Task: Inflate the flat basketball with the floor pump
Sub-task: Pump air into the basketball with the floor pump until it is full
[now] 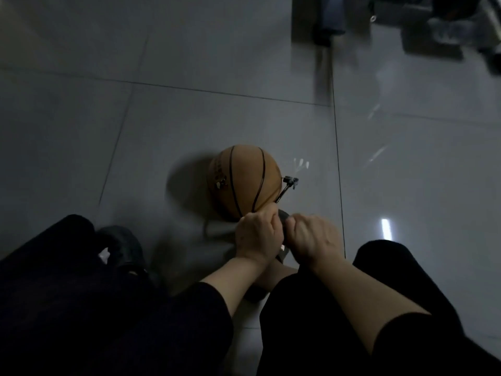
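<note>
One basketball [244,183] lies on the tiled floor [189,63], with one hose connector [290,182] at its right side. Two hands, the left hand [257,234] and the right hand [311,237], meet at one dark pump handle [283,221] near the ball. One dark shoe [122,245] shows at near left. Blurred equipment [406,23] sits far right, uncountable.

Glossy tiled floor [189,63], matt orange basketball [244,180], dark cloth trousers [81,308]

Dim indoor room, likely a home; glossy grey floor tiles [189,63] (blurred dark furniture [444,28] beyond).
</note>
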